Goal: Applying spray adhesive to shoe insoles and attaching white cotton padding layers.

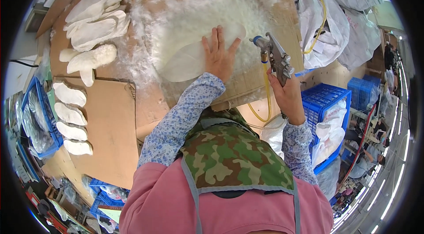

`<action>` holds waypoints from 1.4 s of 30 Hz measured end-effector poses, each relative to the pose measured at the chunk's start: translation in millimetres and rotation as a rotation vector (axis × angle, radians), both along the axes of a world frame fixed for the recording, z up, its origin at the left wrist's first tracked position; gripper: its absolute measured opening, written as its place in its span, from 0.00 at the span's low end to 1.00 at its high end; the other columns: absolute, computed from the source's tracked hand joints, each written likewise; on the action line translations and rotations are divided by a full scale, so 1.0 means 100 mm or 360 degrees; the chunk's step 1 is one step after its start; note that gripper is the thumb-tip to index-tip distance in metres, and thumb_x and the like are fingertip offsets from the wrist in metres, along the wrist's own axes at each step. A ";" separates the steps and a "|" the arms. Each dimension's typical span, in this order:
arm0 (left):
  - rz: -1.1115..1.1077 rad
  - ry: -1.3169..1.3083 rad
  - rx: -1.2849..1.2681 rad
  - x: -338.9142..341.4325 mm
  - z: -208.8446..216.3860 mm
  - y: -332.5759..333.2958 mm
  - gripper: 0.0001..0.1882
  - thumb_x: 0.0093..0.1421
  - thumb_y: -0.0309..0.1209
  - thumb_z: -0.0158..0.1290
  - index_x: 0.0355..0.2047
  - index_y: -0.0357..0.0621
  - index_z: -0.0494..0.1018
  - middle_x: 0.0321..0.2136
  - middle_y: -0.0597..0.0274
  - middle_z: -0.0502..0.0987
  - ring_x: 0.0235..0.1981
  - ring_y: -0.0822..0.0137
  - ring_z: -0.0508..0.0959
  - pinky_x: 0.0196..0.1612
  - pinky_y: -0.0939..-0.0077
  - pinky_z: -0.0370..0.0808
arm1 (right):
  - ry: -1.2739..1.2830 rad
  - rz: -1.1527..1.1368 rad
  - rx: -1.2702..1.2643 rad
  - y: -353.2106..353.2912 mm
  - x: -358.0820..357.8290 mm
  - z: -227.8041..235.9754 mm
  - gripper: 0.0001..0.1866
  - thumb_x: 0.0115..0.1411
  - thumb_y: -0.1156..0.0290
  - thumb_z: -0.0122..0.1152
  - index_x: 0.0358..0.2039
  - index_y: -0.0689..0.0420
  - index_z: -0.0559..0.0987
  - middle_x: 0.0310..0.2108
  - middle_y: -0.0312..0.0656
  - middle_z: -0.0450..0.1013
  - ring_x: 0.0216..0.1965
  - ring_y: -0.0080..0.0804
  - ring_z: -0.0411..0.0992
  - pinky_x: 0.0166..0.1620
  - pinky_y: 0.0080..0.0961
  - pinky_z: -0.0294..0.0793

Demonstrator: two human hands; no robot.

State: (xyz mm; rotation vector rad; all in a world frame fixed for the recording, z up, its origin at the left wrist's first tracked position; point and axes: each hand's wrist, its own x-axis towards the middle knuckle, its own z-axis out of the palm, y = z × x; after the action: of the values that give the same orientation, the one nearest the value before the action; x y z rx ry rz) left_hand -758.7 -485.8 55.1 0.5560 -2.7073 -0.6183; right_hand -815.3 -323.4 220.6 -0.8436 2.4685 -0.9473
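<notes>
My left hand [219, 57] lies flat with its fingers spread on a large, smooth, pale sole-shaped piece [183, 62]. Under and around that piece, white spray or fluff coats the cardboard [238, 88]. A metal spray gun [278, 55] with a blue ring near its nozzle is gripped in my right hand [289, 99]. Its nozzle points left, toward the pale piece and apart from it. From the gun a yellow hose [267, 95] hangs down and loops toward my apron.
At the left lie a pile of white insole-shaped pieces [95, 26], a fluffy one [97, 58] and several small ones [70, 114] in a column. A blue crate [327, 95] holding white pieces stands at right, below white sacks [324, 35]. More blue crates [48, 121] flank the table.
</notes>
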 end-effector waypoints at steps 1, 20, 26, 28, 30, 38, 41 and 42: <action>-0.0007 0.0029 0.0013 0.00 0.00 0.00 0.25 0.59 0.31 0.49 0.59 0.63 0.69 0.68 0.38 0.47 0.70 0.43 0.45 0.65 0.33 0.40 | -0.0013 -0.0009 -0.0016 0.00 0.01 0.01 0.13 0.62 0.74 0.57 0.46 0.65 0.71 0.33 0.50 0.76 0.33 0.44 0.74 0.38 0.34 0.72; -0.0050 0.0146 0.0132 0.25 0.06 -0.03 0.23 0.60 0.30 0.48 0.57 0.59 0.71 0.68 0.37 0.46 0.70 0.43 0.44 0.66 0.33 0.40 | -0.0013 0.0002 -0.0001 0.00 0.35 0.10 0.12 0.62 0.72 0.57 0.43 0.65 0.71 0.28 0.53 0.73 0.27 0.45 0.71 0.33 0.35 0.70; -0.0012 0.0059 0.0090 0.64 0.10 -0.14 0.26 0.57 0.26 0.48 0.56 0.58 0.71 0.67 0.37 0.48 0.70 0.42 0.45 0.64 0.31 0.42 | -0.0020 0.0055 -0.0136 -0.08 0.56 0.07 0.12 0.62 0.74 0.57 0.44 0.66 0.71 0.26 0.51 0.71 0.25 0.40 0.68 0.32 0.33 0.69; -0.0002 0.0060 0.0096 0.80 0.12 -0.18 0.25 0.57 0.25 0.48 0.56 0.58 0.72 0.67 0.37 0.48 0.70 0.42 0.45 0.65 0.31 0.42 | -0.0075 0.0058 -0.0107 -0.11 0.61 0.06 0.12 0.63 0.74 0.57 0.44 0.66 0.71 0.26 0.51 0.71 0.26 0.40 0.68 0.32 0.33 0.69; 0.0009 0.0065 0.0100 0.97 0.14 -0.22 0.25 0.57 0.25 0.48 0.56 0.58 0.72 0.67 0.38 0.49 0.70 0.42 0.45 0.65 0.31 0.42 | -0.0103 0.0066 -0.0088 -0.14 0.66 0.07 0.12 0.63 0.73 0.57 0.44 0.66 0.70 0.27 0.51 0.71 0.26 0.40 0.68 0.32 0.33 0.69; 0.0119 -0.0129 0.0129 1.64 0.19 -0.31 0.27 0.56 0.25 0.50 0.58 0.57 0.68 0.68 0.38 0.46 0.70 0.41 0.43 0.65 0.33 0.40 | -0.0200 0.0140 -0.0006 -0.25 0.84 0.08 0.13 0.62 0.74 0.57 0.44 0.66 0.70 0.27 0.53 0.73 0.27 0.43 0.72 0.32 0.33 0.70; 0.0162 -0.0124 0.0202 1.78 0.19 -0.31 0.29 0.56 0.24 0.50 0.59 0.58 0.67 0.68 0.38 0.45 0.70 0.41 0.42 0.65 0.33 0.40 | -0.0325 0.0175 -0.0073 -0.31 0.95 0.06 0.14 0.61 0.74 0.58 0.45 0.65 0.70 0.28 0.52 0.74 0.28 0.44 0.73 0.33 0.33 0.70; 0.0174 -0.0158 0.0209 1.81 0.19 -0.30 0.29 0.56 0.24 0.50 0.59 0.58 0.67 0.68 0.38 0.45 0.70 0.41 0.42 0.65 0.33 0.40 | -0.0330 0.0187 -0.0073 -0.34 0.98 0.06 0.14 0.61 0.74 0.58 0.45 0.65 0.70 0.28 0.52 0.74 0.28 0.44 0.73 0.33 0.33 0.70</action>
State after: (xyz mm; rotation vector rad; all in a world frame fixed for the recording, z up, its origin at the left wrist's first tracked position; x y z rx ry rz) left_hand -577.5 -515.9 74.3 0.7818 -2.7190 -0.7618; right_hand -717.0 -357.0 226.8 -0.8489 2.2052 -0.9994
